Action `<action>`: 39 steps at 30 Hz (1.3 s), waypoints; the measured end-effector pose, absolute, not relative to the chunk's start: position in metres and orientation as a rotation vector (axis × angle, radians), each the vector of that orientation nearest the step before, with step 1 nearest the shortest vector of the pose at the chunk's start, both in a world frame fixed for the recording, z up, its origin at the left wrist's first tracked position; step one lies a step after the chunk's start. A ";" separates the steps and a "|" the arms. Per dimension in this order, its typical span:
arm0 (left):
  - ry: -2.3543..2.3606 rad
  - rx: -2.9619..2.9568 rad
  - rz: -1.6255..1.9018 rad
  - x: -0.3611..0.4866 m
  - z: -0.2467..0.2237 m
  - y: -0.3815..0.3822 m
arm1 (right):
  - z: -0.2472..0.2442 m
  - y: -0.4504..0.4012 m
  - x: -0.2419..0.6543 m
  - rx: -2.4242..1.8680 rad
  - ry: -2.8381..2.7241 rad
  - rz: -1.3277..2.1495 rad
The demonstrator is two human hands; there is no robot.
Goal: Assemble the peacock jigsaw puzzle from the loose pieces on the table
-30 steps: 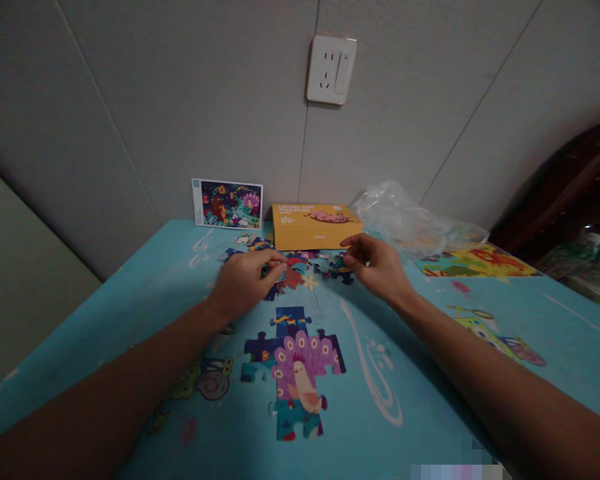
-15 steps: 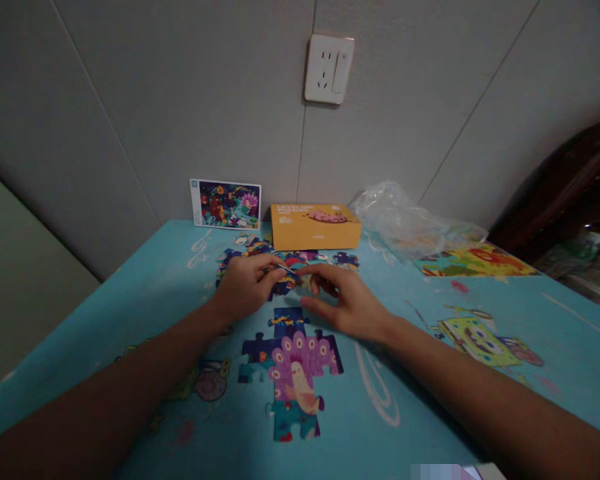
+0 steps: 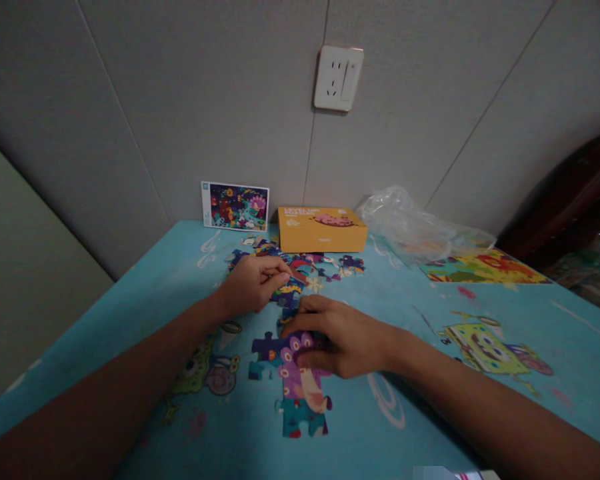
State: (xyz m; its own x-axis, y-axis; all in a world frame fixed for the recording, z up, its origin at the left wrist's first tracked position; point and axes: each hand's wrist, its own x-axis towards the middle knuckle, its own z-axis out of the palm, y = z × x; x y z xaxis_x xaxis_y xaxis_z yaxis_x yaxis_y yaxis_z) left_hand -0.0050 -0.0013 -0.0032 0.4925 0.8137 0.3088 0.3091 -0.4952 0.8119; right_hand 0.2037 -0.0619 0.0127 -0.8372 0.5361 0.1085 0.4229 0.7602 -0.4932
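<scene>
My left hand (image 3: 255, 285) is closed in a pinch over the loose jigsaw pieces (image 3: 313, 265) in front of the box; anything between its fingertips is hidden. My right hand (image 3: 343, 337) curls down onto the upper right of a joined puzzle section (image 3: 294, 417), thumb and index finger on the pieces there. That section lies flat and shows a purple peacock with a pale body, over teal pieces with tabs. My fingers and palm cover its right side and most of the dark blue piece at its top.
A picture card (image 3: 237, 207) leans on the wall beside a yellow puzzle box (image 3: 323, 230). Right of them lie a clear plastic bag (image 3: 405, 227) and an orange and green picture sheet (image 3: 490, 268). A cartoon-printed blue cloth (image 3: 155, 280) covers the table. A socket (image 3: 339, 79) sits on the wall.
My right hand has come away from the left, down and nearer to me, onto the peacock section. The thin piece seen between both hands no longer shows there. The view has shifted slightly.
</scene>
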 end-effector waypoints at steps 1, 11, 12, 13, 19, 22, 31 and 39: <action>0.891 2.100 0.911 -0.005 -0.004 -0.002 | 0.014 -0.062 0.204 -0.751 -2.718 0.673; 0.751 2.224 0.731 -0.007 0.001 -0.008 | 0.013 -0.049 0.218 -0.808 -2.573 0.810; 0.725 2.232 0.680 -0.007 0.002 -0.009 | 0.011 -0.047 0.218 -0.895 -2.504 0.801; 0.706 2.243 0.647 -0.006 0.002 -0.011 | 0.009 -0.047 0.217 -0.983 -2.431 0.795; 0.739 2.250 0.645 0.000 -0.002 -0.015 | 0.002 -0.046 0.211 -1.158 -2.251 0.833; 0.756 2.271 0.712 0.002 -0.002 -0.014 | 0.002 -0.045 0.211 -1.222 -2.232 0.798; 0.736 2.526 0.782 -0.001 0.001 -0.014 | 0.003 -0.046 0.208 -1.297 -2.304 0.740; 0.553 2.704 0.667 -0.005 -0.011 -0.009 | -0.002 -0.040 0.214 -1.263 -2.286 0.545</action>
